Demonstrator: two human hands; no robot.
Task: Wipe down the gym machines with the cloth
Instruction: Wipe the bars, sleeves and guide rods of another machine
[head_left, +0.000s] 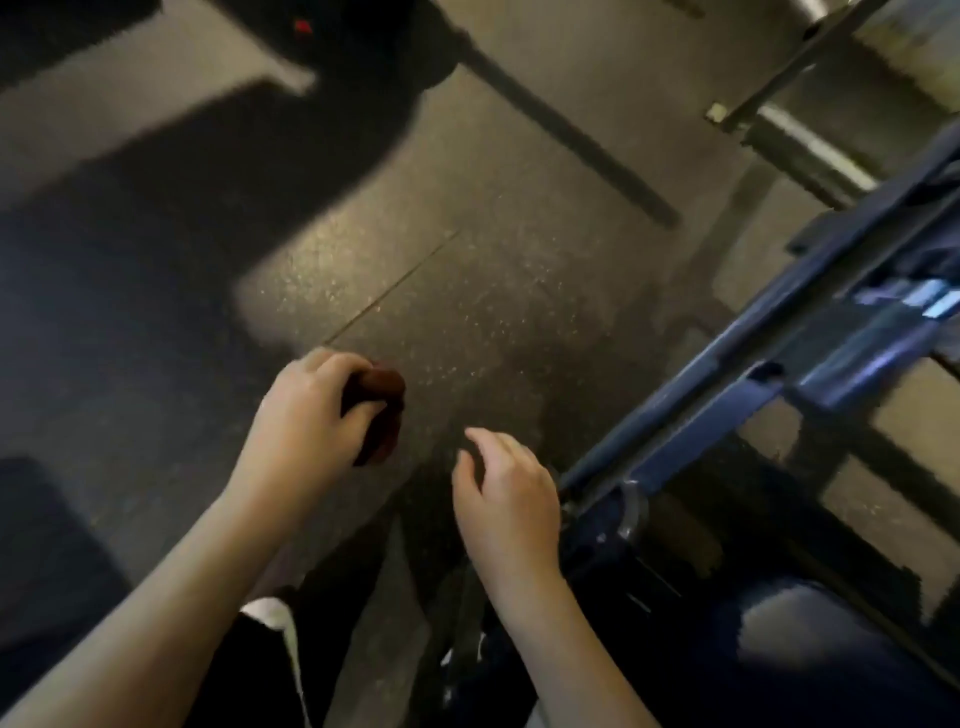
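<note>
Floor: dark speckled rubber gym floor, fills most of the view; a thin straight seam runs diagonally across its middle, and broad shadows cover its left side.
Machine: dark blue metal gym machine frame, its tubes slanting from the right edge down towards the lower middle, standing on the right part of the floor.
Lower right: dark glossy rounded surface beside the frame base; whether it is a pad cannot be told.
Far floor: long black bar lying diagonally on the floor beyond the seam; grey metal framework at the top right.
Left hand: left hand, bare forearm reaching in from the lower left, raised over the floor just below the near end of the seam. Fingers and thumb curled round the cloth, gripping it.
Right hand: right hand, beside the lower end of the blue frame; contact with it cannot be told. Fingers loosely bent and spread, holding nothing.
Cloth: small dark reddish-brown bunched cloth, in the left hand's grip, bulging out past the fingertips on the side facing the right hand. Clear of the machine and apart from the right hand.
Image quality: blurred; cloth folds not legible.
</note>
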